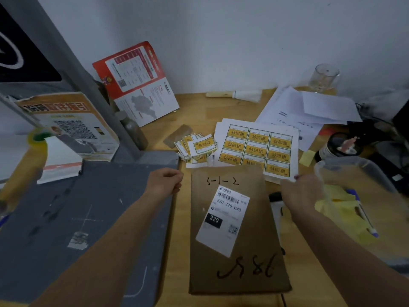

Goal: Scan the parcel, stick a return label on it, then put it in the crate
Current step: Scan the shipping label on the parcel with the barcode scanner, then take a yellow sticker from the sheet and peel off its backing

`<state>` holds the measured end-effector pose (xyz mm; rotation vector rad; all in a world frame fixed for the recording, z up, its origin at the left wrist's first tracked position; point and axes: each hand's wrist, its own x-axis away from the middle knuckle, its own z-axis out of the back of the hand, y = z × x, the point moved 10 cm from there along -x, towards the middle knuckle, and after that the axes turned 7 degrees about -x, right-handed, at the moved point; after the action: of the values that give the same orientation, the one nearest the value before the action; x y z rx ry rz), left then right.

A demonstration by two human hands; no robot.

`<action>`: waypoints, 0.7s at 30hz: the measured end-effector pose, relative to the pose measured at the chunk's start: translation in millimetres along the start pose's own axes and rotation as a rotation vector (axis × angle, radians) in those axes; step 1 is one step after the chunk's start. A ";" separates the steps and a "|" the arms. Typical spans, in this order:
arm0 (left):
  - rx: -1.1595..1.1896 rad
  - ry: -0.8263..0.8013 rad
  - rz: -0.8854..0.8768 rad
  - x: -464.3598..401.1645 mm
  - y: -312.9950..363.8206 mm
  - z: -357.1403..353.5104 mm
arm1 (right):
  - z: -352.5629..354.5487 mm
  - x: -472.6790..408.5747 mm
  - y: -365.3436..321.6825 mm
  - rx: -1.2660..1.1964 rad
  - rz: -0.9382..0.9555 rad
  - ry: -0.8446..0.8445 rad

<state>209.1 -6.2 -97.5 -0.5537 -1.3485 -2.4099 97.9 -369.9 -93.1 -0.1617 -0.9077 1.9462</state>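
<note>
A flat brown parcel [234, 258] lies on the wooden desk in front of me, with a white shipping label [223, 220] and handwritten marks on top. Just beyond it lies a sheet of yellow return labels [256, 149], and a loose pile of cut return labels [197, 147] sits to its left. My left hand [166, 181] rests curled at the parcel's upper left corner, holding nothing. My right hand [298, 191] hovers at the lower right corner of the label sheet, fingertips at its edge. A white scanner [275, 207] lies partly hidden under my right hand. No crate is in sight.
A grey scanning stand base [84, 222] covers the left of the desk, with its post [88, 89] rising behind. Leaflets [137, 85] lean on the wall. Loose papers [309, 109], a glass [325, 78], yellow sticky notes [340, 209], a pen [365, 216] and a clear plastic box [354, 171] crowd the right.
</note>
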 end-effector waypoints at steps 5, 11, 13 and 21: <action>0.081 -0.019 -0.012 -42.4 19.2 -0.2 | -36.4 27.9 -144.8 -0.207 0.415 -0.272; 0.136 -0.056 0.029 -84.4 13.4 1.7 | -165.9 27.9 -190.8 -0.001 0.310 -0.728; 0.171 -0.064 0.056 -93.8 7.1 3.6 | -203.5 19.8 -183.5 0.174 0.252 -0.798; 0.192 -0.111 0.139 -118.5 -34.0 2.9 | -273.6 -38.8 -155.8 0.468 0.108 -0.648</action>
<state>297.5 24.1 -178.0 -0.7119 -1.5135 -2.1389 353.9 -213.8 -196.8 0.7428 -0.8155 2.2977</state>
